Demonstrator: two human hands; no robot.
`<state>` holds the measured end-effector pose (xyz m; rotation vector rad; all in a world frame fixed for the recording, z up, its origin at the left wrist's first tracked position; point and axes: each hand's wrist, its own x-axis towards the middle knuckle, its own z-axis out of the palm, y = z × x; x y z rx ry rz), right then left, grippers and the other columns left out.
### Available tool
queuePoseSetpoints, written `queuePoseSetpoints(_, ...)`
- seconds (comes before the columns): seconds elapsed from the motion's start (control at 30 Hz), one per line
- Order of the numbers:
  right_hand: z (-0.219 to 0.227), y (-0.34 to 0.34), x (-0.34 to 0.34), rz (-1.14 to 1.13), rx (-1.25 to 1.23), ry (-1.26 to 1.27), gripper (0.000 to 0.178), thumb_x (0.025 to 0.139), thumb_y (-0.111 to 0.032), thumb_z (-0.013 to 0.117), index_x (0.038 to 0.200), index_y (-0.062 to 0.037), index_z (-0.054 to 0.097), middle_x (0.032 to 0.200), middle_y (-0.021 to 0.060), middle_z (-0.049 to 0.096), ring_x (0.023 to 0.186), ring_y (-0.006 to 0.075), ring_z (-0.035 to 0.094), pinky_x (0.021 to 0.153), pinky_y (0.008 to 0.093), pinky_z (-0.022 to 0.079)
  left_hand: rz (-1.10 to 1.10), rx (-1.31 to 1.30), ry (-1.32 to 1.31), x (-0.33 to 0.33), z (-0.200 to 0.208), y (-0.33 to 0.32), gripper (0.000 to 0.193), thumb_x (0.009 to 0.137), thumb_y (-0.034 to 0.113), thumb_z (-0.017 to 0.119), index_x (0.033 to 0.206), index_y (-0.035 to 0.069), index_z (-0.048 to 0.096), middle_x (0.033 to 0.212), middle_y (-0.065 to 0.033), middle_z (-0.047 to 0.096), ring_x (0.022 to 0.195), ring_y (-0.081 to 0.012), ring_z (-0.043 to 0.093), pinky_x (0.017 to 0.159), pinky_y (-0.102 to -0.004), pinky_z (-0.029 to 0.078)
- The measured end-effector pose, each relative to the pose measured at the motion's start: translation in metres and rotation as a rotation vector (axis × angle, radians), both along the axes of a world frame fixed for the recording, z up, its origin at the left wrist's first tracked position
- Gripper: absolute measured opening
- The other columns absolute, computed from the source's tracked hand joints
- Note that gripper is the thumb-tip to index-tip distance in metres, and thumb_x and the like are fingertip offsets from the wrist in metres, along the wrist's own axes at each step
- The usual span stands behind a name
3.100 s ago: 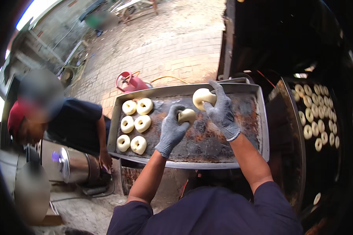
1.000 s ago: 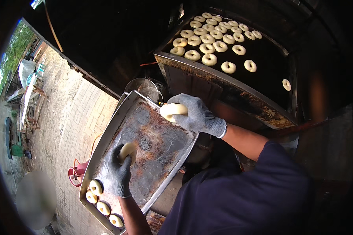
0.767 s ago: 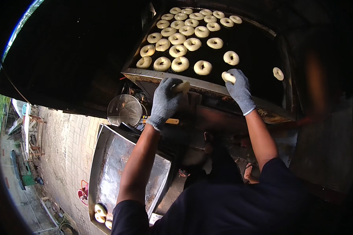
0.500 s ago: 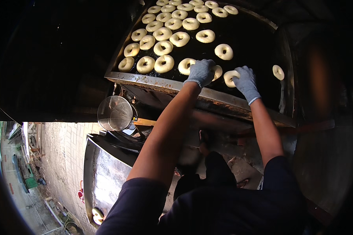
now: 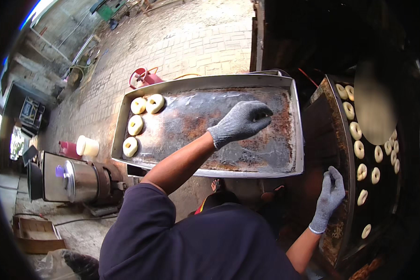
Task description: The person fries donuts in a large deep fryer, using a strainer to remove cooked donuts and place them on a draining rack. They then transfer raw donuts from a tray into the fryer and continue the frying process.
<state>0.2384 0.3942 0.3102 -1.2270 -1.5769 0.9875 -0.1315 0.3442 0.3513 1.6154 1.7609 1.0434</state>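
My left hand, in a grey knit glove, hovers over the middle of a worn metal tray. Its fingers are bent, with a gap to the thumb, and nothing shows between them. Several pale dough rings lie along the tray's left end, away from that hand. On the right, my gloved right hand is raised beside the rim of a deep fryer. Its fingers stretch out and hold nothing visible. Inside the fryer, several more dough rings float in dark oil. A pale round blur covers part of the fryer.
Beyond the tray a red gas cylinder stands on the paving. To the left are a white bucket, a red container and a large metal pot. A shallow box sits on the floor at the lower left.
The view has turned left from the fryer to the tray. Both hands have left the dough rings at the fryer's near edge; my left hand is now above the tray.
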Motion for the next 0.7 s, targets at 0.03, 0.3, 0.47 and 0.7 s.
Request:
queuePoseSetpoints(0.03,0.028,-0.015,-0.043,0.196,-0.021,-0.100,0.027,0.096,-0.002,0.064,0.120,0.0070,0.071,0.111,0.0118,0.074,0.103,0.0185,0.068,0.094,0.0328,0.054,0.160,0.006,0.084,-0.050,-0.004,-0.046,0.034,0.096,0.023,0.072,0.121,0.001,0.074,0.107,-0.0190,0.077,0.094,-0.0284,0.075,0.086,-0.0378,0.059)
queuePoseSetpoints(0.3,0.009,-0.086,-0.410,1.136,0.207,-0.336,0.045,0.093,-0.032,0.068,0.121,0.0032,0.071,0.113,0.0236,0.073,0.104,0.0360,0.071,0.093,0.0435,0.054,1.138,-0.946,0.399,-0.277,-0.079,-0.388,0.048,0.095,0.031,0.061,0.134,0.004,0.062,0.134,-0.0276,0.064,0.124,-0.0439,0.065,0.104,-0.0508,0.053)
queuePoseSetpoints(0.47,-0.060,-0.148,-0.619,1.046,0.289,-0.705,0.056,0.093,-0.044,0.066,0.129,-0.0008,0.065,0.121,0.0295,0.067,0.118,0.0434,0.062,0.104,0.0481,0.050,1.092,-0.846,0.296,-0.272,-0.081,-0.417,0.071,0.079,0.026,0.070,0.144,-0.001,0.057,0.129,-0.0317,0.068,0.116,-0.0412,0.068,0.105,-0.0443,0.052)
queuePoseSetpoints(0.7,-0.060,-0.164,-0.623,0.953,-0.129,-0.182,0.040,0.078,-0.015,0.079,0.112,-0.0072,0.060,0.105,0.0245,0.071,0.104,0.0405,0.070,0.094,0.0469,0.055,0.929,-0.544,0.298,-0.242,-0.066,-0.399,0.040,0.073,0.019,0.075,0.108,0.002,0.066,0.097,-0.0268,0.073,0.097,-0.0414,0.073,0.089,-0.0474,0.057)
